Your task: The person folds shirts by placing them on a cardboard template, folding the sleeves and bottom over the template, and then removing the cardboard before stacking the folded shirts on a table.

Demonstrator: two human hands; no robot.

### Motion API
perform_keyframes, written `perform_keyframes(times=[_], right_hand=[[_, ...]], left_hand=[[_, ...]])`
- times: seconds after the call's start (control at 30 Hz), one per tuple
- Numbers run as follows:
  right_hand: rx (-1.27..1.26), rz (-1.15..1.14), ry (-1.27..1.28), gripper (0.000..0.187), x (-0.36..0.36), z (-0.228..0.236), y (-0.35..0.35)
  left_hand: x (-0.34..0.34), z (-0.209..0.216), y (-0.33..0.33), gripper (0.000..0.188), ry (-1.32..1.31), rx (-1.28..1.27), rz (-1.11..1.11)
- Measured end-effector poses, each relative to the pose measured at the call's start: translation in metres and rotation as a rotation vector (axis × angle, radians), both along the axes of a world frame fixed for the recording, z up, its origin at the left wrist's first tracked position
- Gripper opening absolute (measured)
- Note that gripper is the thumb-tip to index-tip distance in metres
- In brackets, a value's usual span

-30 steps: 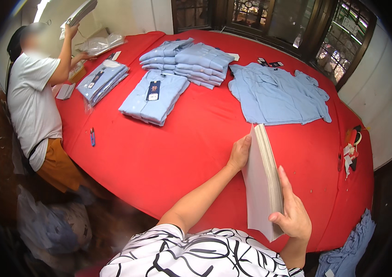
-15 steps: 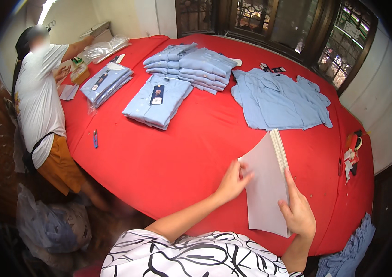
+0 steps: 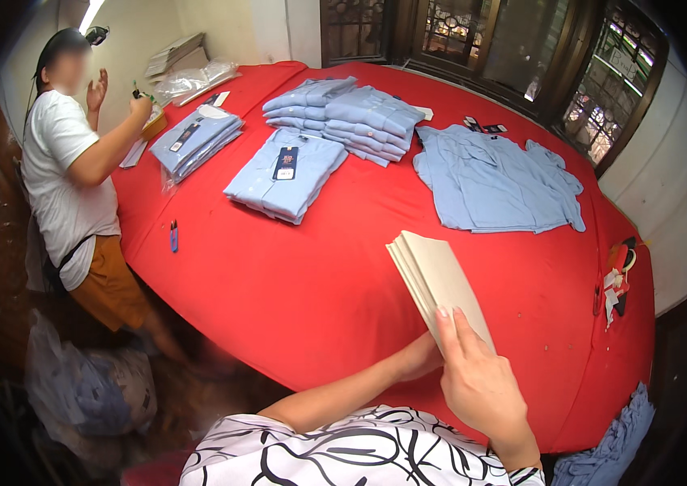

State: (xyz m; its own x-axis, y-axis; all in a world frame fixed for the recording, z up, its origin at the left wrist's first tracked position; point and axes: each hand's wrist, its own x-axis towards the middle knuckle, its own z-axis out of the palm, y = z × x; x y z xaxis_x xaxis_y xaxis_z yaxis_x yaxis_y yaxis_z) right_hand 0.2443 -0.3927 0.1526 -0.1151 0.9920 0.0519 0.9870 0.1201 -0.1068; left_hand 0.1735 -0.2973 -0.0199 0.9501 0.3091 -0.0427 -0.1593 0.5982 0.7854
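Note:
A stack of thin beige cardboard sheets (image 3: pixel 448 279) is tilted up over the near part of the red table, its layered edges showing on the left. My right hand (image 3: pixel 482 389) grips the lower right part, two fingers stretched along the front face. Behind the lower left part of the stack is my left hand (image 3: pixel 419 357); its fingers are hidden by the sheets. Beyond them lies a folded light blue shirt (image 3: pixel 291 178) with a dark hang tag. An unfolded light blue shirt (image 3: pixel 493 178) is spread out at the far right.
Piled folded shirts (image 3: pixel 367 121) stand at the back of the red-covered table (image 3: pixel 311 275). Bagged shirts (image 3: pixel 196 139) lie farther left, near blue thread snips (image 3: pixel 173 236). A co-worker (image 3: pixel 76 170) stands at the left edge. Tape (image 3: pixel 630 257) sits at the right.
The stack has swung from leaning right to leaning left, and its beige face now shows instead of the grey one. My left hand has gone behind it. The co-worker has raised both hands.

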Motion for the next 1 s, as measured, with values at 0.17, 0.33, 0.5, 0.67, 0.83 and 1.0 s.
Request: perform_keyframes(times=[0.17, 0.33, 0.5, 0.67, 0.83, 1.0], right_hand=[[-0.02, -0.048, -0.14, 0.073, -0.009, -0.093, 0.014], [-0.04, -0.04, -0.185, 0.078, -0.022, -0.14, 0.009], [-0.051, -0.087, -0.064, 0.082, -0.02, -0.144, 0.018], [0.049, -0.159, 0.133, 0.077, 0.009, -0.139, 0.009], [-0.025, -0.243, 0.437, 0.07, 0.031, -0.097, -0.001], [-0.153, -0.29, 1.04, 0.07, 0.045, -0.062, -0.007]], left_hand=[[-0.007, -0.053, 0.009, 0.053, 0.032, -0.585, 0.219], [-0.063, -0.039, 0.004, 0.06, 0.112, -0.566, 0.266], [-0.071, -0.065, 0.0, 0.056, -0.2, -0.626, 0.207], [-0.072, -0.058, 0.004, 0.048, 0.01, -0.202, 0.253], [-0.057, 0.027, 0.006, 0.039, 0.229, 0.082, 0.308], [-0.059, 0.092, 0.013, 0.046, 0.439, 0.553, 0.239]])
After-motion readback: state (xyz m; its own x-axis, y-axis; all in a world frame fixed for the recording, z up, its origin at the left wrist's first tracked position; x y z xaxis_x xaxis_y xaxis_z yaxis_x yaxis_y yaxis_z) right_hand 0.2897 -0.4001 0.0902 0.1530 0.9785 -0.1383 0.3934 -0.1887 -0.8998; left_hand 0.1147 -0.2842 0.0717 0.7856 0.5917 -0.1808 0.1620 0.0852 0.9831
